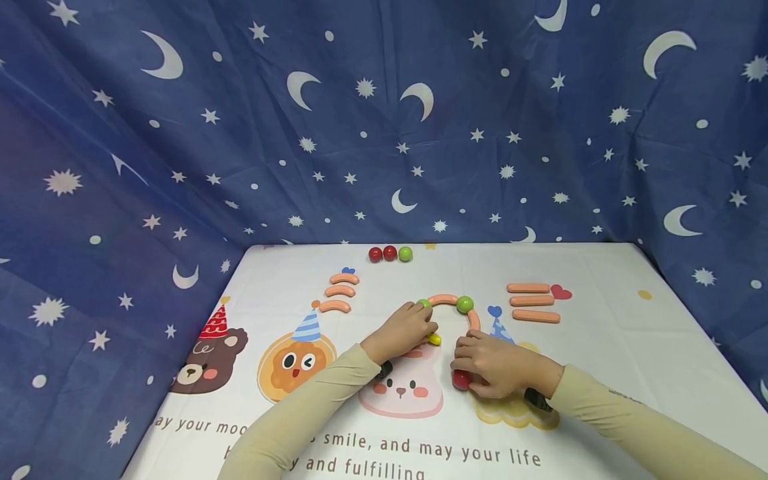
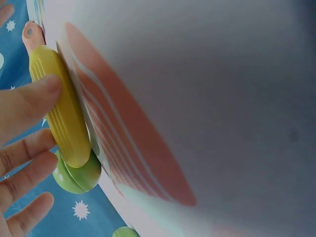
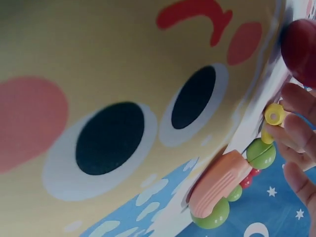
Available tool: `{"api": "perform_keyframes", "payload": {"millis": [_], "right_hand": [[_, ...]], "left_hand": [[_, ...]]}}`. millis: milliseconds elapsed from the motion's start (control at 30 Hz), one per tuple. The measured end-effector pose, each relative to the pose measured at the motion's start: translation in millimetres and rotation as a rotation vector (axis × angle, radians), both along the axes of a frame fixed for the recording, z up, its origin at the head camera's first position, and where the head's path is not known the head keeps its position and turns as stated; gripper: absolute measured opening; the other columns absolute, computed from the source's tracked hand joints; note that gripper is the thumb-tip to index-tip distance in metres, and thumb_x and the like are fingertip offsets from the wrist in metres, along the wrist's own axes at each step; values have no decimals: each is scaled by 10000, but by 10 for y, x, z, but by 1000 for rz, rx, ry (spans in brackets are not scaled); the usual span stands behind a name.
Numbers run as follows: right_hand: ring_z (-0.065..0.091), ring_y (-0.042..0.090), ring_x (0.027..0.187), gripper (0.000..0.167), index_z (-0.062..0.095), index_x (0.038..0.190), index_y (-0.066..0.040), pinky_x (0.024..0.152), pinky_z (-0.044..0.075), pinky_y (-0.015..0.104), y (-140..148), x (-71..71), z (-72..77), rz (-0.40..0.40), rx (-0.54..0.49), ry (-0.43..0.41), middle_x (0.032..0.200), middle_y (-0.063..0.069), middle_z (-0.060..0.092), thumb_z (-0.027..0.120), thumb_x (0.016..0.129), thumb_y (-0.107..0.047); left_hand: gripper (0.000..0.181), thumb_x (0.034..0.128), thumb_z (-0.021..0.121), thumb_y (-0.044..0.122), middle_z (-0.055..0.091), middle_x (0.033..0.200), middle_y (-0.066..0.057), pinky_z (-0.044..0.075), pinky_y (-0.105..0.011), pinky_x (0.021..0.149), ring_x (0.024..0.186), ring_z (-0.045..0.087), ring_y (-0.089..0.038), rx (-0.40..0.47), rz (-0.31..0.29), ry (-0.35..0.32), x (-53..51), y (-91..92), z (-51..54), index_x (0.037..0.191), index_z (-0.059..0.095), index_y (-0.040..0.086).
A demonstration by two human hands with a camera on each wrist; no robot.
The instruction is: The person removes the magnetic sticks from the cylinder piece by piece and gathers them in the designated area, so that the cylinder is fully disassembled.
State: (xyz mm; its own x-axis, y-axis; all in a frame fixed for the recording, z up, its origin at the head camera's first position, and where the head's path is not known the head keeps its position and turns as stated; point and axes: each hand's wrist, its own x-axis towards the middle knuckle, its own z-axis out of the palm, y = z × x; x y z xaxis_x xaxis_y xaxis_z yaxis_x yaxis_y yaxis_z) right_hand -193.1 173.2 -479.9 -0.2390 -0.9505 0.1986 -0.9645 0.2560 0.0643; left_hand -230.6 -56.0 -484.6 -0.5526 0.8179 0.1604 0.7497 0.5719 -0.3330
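Note:
My left hand (image 1: 403, 328) holds a yellow ridged toy bar (image 2: 61, 111), its thumb lying across the bar's side; part of the grip is hidden. One end of that bar meets a green ball (image 2: 79, 175). From there a curved orange bar (image 1: 444, 299) leads to a second green ball (image 1: 465, 305), and another curved orange bar (image 1: 474, 320) runs down from it toward my right hand (image 1: 495, 363). That hand holds a red ball (image 1: 461, 380) low over the cloth, between thumb and fingers. In the right wrist view the red ball (image 3: 298, 52) sits at the upper right edge.
Two red balls (image 1: 383, 253) and a green ball (image 1: 405, 253) line up at the back. Curved orange bars (image 1: 341, 291) lie at left, straight orange bars (image 1: 532, 301) at right. A printed white cloth (image 1: 630, 360) covers the table; a blue starry curtain (image 1: 384, 133) hangs behind.

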Motion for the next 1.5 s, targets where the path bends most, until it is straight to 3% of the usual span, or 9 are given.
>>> {"api": "perform_keyframes", "payload": {"millis": [233,500,700,967,1200,1500], "right_hand": [[538,119,880,311,629,1027,-135,857,468,354,-45,-48,-16,-27,-23,13,939,-49,616,717,740,-216],[577,144,963,354,641,1050,-158,917,451,379,-26,-124,-5,-59,25,91,993,-32,645,766,726,-223],[580,144,952,347,644,1033,-168,919,435,372,32,-168,-12,-86,8,99,968,-36,647,771,711,-192],[578,173,953,381,656,1016,-139,885,460,395,124,-243,-40,-149,-13,80,940,-22,669,804,684,-254],[549,154,942,348,649,994,-143,898,454,411,158,-339,-39,-207,-87,32,936,-37,648,774,694,-268],[540,139,907,369,633,989,-132,868,453,380,130,-443,-41,-201,-142,40,908,-43,636,765,674,-271]], "left_hand": [[83,892,621,304,555,913,50,434,-251,763,868,521,-116,4,-1,-2,-5,-7,-7,919,689,267],[122,904,601,297,583,955,48,440,-268,817,907,545,-118,-13,9,-39,-3,0,21,983,688,259],[104,892,618,268,582,983,43,450,-264,811,915,551,-121,8,18,-31,-25,-40,12,976,671,236],[161,891,628,241,576,1075,37,444,-269,882,972,552,-125,9,50,-122,-58,-94,41,1043,675,258],[94,901,615,254,583,997,49,457,-260,788,881,552,-119,18,34,-86,-62,-100,45,970,677,270],[99,901,613,253,577,992,51,458,-253,773,874,554,-113,11,31,-69,-57,-89,43,966,683,281]]}}
